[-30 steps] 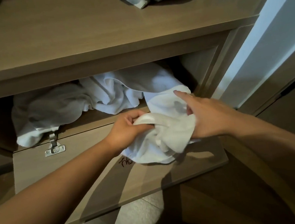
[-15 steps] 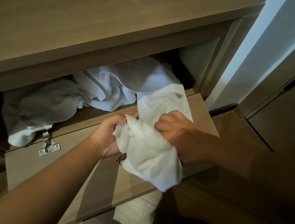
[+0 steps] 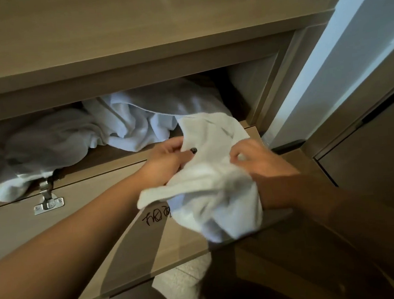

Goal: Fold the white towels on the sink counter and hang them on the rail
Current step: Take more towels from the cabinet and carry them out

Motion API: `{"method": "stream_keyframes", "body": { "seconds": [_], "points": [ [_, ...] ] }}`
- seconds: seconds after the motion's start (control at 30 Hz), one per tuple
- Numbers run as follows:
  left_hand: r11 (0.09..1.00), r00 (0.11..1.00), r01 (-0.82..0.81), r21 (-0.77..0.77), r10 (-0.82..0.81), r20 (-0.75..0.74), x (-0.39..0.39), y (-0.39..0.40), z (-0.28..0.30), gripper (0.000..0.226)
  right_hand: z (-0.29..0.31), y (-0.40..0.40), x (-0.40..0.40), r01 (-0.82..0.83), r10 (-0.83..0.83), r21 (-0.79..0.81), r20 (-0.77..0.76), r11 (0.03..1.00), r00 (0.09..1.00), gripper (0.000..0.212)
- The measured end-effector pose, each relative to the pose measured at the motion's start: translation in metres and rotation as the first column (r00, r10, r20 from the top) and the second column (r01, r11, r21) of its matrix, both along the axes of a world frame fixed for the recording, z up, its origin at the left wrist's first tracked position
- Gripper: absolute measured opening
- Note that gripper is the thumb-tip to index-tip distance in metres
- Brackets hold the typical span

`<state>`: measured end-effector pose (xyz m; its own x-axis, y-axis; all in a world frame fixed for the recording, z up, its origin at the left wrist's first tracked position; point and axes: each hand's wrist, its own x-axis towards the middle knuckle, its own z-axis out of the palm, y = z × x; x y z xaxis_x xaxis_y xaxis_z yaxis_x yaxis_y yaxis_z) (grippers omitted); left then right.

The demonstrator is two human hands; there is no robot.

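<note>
Left hand [image 3: 168, 160] and right hand [image 3: 261, 160] both clutch a bunched white towel [image 3: 214, 195] between them; more towels [image 3: 127, 126] lie crumpled beyond the hands (nothing folded or hung yet, apparently).

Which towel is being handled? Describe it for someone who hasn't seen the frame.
Find the wooden counter, then the open compartment under it with its flap dropped down. White towels lie crumpled inside. The handled towel is the only one pulled out over the flap, bunched between both hands.
</note>
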<state>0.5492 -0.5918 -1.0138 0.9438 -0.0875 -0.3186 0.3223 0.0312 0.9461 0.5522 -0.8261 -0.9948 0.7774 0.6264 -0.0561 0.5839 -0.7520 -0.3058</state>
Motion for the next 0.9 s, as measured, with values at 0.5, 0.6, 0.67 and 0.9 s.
{"method": "stream_keyframes", "body": {
  "seconds": [0.5, 0.6, 0.67, 0.9],
  "points": [
    [0.828, 0.818, 0.122, 0.548, -0.396, 0.417, -0.052, -0.001, 0.027, 0.024, -0.013, 0.012, -0.004, 0.103, -0.038, 0.211, -0.289, 0.972, 0.957, 0.014],
    [0.816, 0.811, 0.042, 0.577, -0.366, 0.457, -0.044, 0.008, 0.031, 0.024, -0.014, 0.009, -0.001, 0.079, -0.023, 0.177, -0.301, 0.981, 0.953, 0.035],
    [0.760, 0.803, -0.112, 0.641, -0.311, 0.508, -0.028, 0.021, 0.033, 0.027, -0.018, 0.004, 0.002, 0.070, -0.051, 0.040, -0.354, 0.997, 0.934, 0.065],
    [0.106, 0.968, -0.199, 0.974, -0.135, 0.212, 0.044, 0.068, 0.017, 0.065, -0.062, -0.012, 0.006, 0.028, -0.138, -0.311, -0.335, 0.950, 0.932, 0.091]
  ]
}}
